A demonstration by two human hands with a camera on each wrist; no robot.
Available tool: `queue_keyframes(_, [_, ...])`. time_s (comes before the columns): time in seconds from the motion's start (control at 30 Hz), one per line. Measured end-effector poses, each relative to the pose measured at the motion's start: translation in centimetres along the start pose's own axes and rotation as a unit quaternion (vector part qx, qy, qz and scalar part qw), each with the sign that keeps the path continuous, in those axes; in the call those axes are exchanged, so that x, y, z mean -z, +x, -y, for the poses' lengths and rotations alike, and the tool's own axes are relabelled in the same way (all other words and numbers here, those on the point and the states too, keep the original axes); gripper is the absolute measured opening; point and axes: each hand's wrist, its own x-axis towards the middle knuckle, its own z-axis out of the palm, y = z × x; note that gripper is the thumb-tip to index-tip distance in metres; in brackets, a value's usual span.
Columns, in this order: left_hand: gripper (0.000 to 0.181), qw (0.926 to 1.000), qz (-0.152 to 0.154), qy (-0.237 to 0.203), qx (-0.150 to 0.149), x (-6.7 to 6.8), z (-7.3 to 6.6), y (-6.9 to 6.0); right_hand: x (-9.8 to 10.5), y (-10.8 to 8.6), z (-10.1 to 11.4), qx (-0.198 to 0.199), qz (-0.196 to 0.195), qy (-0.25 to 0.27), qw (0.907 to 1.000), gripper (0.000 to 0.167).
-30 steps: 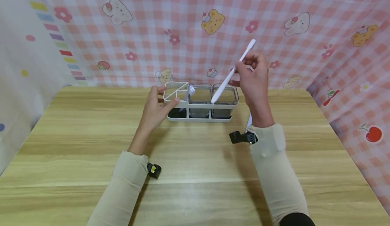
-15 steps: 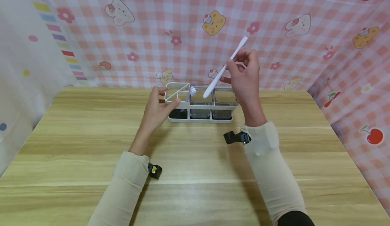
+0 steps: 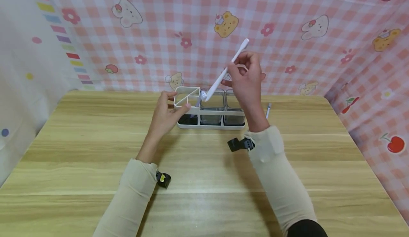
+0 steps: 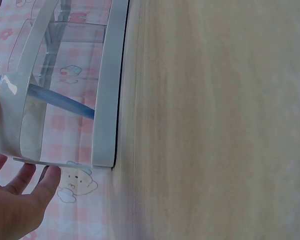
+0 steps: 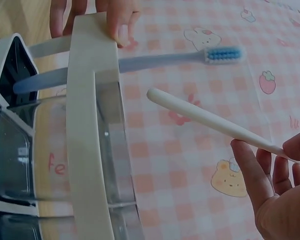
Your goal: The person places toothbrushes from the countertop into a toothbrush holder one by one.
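My right hand (image 3: pixel 247 84) pinches a white toothbrush (image 3: pixel 220 79) near its head end, tilted, with the handle end pointing down and left. That handle end hangs above the holder, close to a blue toothbrush (image 5: pixel 165 61) standing in a left compartment, bristles up. The toothbrush holder (image 3: pixel 212 113) has a cream frame with divided slots at the left and clear cups at the middle and right. My left hand (image 3: pixel 164 114) grips the holder's left end, thumb on the front of the upper rim; the fingers behind are partly hidden.
Another toothbrush (image 3: pixel 268 111) lies on the wooden table (image 3: pixel 198 194), right of the holder and partly hidden by my right arm. A pink checked cloth (image 3: pixel 198 52) hangs close behind the holder. Both wrists carry small black cameras.
My right hand has moved left with the white toothbrush, from over the right cup toward the divided slots. The toothbrush on the table shows beyond my arm. My left hand keeps its grip.
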Motion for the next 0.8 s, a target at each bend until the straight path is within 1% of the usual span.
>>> queue_keyframes(0.23, [0.062,1.0,-0.004,0.0,0.001,0.0,-0.2,0.0,-1.0,0.3,-0.6,0.001,0.004,-0.004,1.0,0.017])
queue_keyframes(0.5, [0.061,1.0,-0.006,0.003,0.002,0.0,-0.3,-0.1,-1.8,0.4,-1.5,-0.002,0.023,-0.017,0.9996,0.016])
queue_keyframes(0.8, [0.061,1.0,-0.005,0.0,0.003,0.0,-0.3,-0.1,-2.8,0.1,-2.2,-0.022,0.037,-0.031,0.9986,0.017])
